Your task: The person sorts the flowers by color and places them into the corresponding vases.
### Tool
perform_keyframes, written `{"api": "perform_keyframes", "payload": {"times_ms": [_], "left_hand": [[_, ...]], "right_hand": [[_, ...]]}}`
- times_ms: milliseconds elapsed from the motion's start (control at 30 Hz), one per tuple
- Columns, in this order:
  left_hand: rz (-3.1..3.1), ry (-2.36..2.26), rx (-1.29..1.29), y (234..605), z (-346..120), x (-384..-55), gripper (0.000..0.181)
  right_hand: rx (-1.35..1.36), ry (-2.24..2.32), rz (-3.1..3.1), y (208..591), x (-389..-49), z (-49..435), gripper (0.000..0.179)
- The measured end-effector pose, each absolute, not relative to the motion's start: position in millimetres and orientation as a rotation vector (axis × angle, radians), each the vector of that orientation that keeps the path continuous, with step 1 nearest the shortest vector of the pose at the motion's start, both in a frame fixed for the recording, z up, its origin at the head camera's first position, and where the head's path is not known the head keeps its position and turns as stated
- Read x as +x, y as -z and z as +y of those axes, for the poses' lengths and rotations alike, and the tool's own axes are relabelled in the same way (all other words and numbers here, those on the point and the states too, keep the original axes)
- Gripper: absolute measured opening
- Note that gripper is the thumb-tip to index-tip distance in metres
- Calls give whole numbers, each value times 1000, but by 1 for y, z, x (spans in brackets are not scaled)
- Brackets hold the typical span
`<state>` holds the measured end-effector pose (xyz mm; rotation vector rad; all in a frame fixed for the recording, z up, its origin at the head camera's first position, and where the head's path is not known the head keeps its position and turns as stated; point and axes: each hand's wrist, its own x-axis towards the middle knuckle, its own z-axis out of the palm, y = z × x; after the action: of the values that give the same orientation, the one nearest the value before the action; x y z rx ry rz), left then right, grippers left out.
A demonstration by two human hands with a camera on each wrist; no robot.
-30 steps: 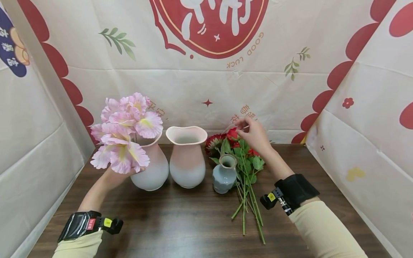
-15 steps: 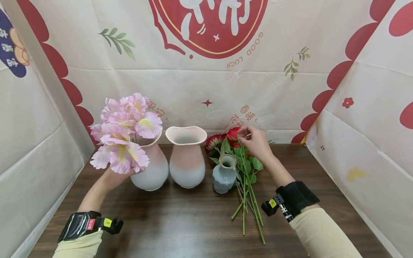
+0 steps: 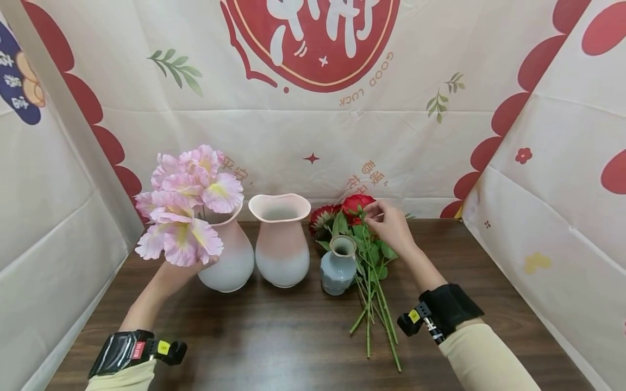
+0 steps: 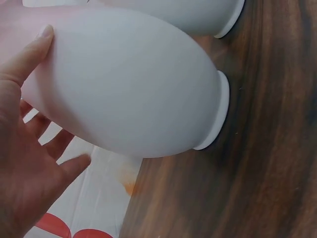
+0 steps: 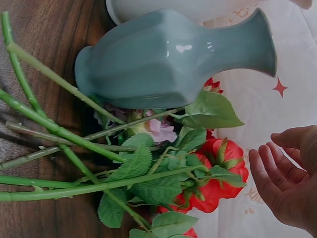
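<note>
The head view shows the right hand [image 3: 391, 225] lower than one second ago, when it hovered above the flowers; its fingertips are now beside the uppermost red rose [image 3: 356, 205], whose bloom shows broader than half a second ago. The left hand [image 3: 181, 274] has stayed at the left vase [image 3: 227, 260], and the pink flowers [image 3: 176, 206] in that vase keep their place.

From the right wrist, the fingers are loosely bent, with a gap between thumb and fingertips and nothing held; the rose lies just beyond the fingertips, apart from them. Its stem runs down among the other stems [image 3: 368, 331] and leaves [image 3: 376, 252] on the table [image 3: 235, 336], behind and to the right of the small blue vase [image 3: 338, 271].

In the left wrist view, the left hand holds the left vase near its neck: the thumb lies on the side of the vase and some fingers reach round the far side, while the little finger stands clear. The middle vase [image 3: 282, 252] stands upright between the left vase and the small blue vase.
</note>
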<state>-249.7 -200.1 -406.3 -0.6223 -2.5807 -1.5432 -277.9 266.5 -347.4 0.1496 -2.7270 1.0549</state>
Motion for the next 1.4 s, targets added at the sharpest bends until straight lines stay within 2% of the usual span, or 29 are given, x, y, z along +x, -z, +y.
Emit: {"api": "perform_keyframes", "payload": {"times_ms": [233,433,600,733,833,933,1100,1167,1267,1400], "left_hand": [[-2503,1551,-475,416,-196,-235,68],[-2400,1516,-359,413,-194,-221,72],[-2144,1671,-311,410,-187,-209,68],[-1917,1834,-250,404,-179,-201,83],[-1891,1762,-164,401,-173,-193,86],[-1898,1635,-71,401,-166,-185,78],[-1821,1601,-15,406,-155,-178,43],[-1829,1611,-25,409,-151,-177,35],[-1875,1637,-102,413,-143,-176,26],[-1961,1692,-292,412,-127,-177,23]], "right_hand": [[105,-1079,-2741,355,-275,272,20],[86,-1071,-2748,358,-274,276,22],[84,-1072,-2744,358,-274,277,22],[83,-1067,-2743,359,-274,278,22],[80,-1073,-2741,360,-274,279,23],[74,-1078,-2742,361,-274,281,23],[79,-1074,-2739,363,-273,284,23],[75,-1078,-2743,364,-272,284,23],[60,-1102,-2752,365,-272,283,24],[47,-1127,-2752,366,-271,282,24]]}}
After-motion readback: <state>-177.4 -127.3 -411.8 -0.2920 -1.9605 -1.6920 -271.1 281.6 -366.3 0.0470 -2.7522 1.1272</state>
